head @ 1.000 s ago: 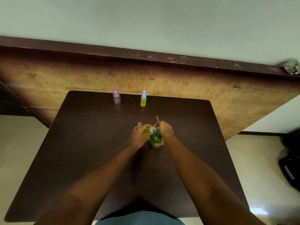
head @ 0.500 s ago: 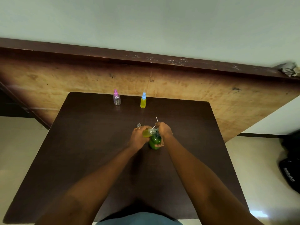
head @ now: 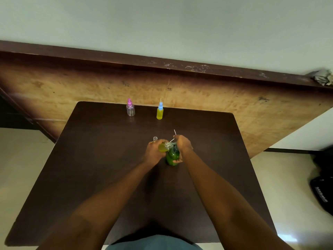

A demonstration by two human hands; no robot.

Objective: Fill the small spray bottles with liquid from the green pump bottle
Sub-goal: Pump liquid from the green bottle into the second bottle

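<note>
Left hand [head: 154, 151] grasps 1 tilted small bottle [head: 163, 147] of yellow liquid against the green pump bottle [head: 172, 156], which the right hand [head: 182, 145] clasps

only one printed mark in view: white lettering on the black bag [head: 322, 193] lying on the floor at the right edge. the letters run along the bag's side, tilted and too small and blurred to read. no label or print resolved on the pink-capped bottle [head: 130, 110], the blue-capped bottle [head: 159, 111] or the green pump bottle [head: 172, 156].
</note>
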